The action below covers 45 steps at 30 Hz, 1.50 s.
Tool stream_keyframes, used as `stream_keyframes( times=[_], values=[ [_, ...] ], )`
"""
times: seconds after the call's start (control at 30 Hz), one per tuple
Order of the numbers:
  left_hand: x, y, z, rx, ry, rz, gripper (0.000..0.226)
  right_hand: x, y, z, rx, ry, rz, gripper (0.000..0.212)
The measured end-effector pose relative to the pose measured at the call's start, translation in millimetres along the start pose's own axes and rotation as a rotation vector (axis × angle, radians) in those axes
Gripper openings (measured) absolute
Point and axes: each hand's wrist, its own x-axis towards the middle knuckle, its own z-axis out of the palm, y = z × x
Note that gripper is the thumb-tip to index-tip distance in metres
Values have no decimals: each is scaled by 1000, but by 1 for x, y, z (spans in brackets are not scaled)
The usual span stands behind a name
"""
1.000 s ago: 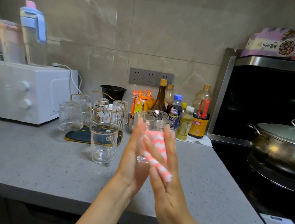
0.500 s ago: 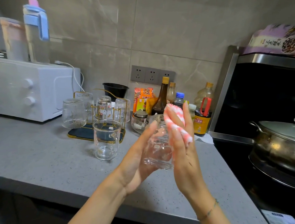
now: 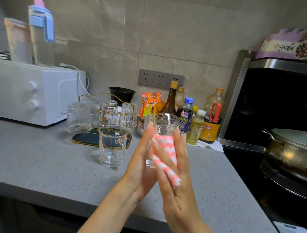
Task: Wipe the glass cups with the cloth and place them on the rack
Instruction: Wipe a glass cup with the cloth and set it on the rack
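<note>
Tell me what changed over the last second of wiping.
The right hand ran the pink cloth up to the rim of the dimpled glass cup, then back down its side. The left hand kept holding it. The standing cup and the rack stayed put.
</note>
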Motion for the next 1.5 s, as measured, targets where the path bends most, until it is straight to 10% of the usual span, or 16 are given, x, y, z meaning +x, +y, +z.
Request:
stream_keyframes(
  times=[0.23, 0.57, 0.8, 1.03, 1.5],
  values=[
    [-4, 1, 2, 156, -8, 28, 57, 33, 0, -19, 78, 77, 87, 50],
    [1, -11, -1, 17, -19, 51, 92, 18, 6, -10, 454, 39, 188, 45],
    [6, -8, -5, -101, 37, -25, 106, -2, 3, 3, 61, -72, 69, 44],
    [2, -5, -3, -6, 68, 57, 56, 22, 1, -8, -15, 7, 11, 39],
    [-4, -14, 2, -68, 104, 66, 67, 12, 5, 2, 287, 73, 206, 44]
  ],
)
